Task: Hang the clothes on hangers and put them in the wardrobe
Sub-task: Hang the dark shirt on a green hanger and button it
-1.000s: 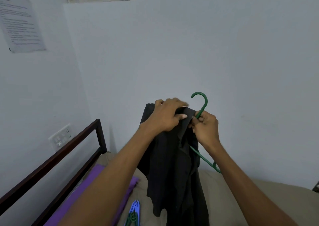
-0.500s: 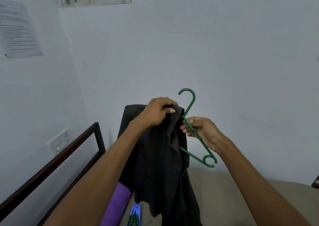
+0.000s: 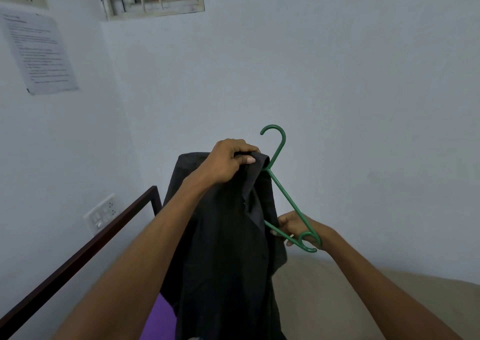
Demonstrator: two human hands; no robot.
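Sliding down the hanger (image 3: 285, 199), your right hand (image 3: 298, 228) now pinches its low right end — left hand (image 3: 228, 160) grips the shirt (image 3: 220, 248) collar; that shoulder's unhung.

dark shirt (image 3: 223, 235) hangs at centre, green plastic hanger (image 3: 288, 199) just right of it, dark wooden bed rail (image 3: 78, 256) left, beige mattress (image 3: 337, 300) below right.
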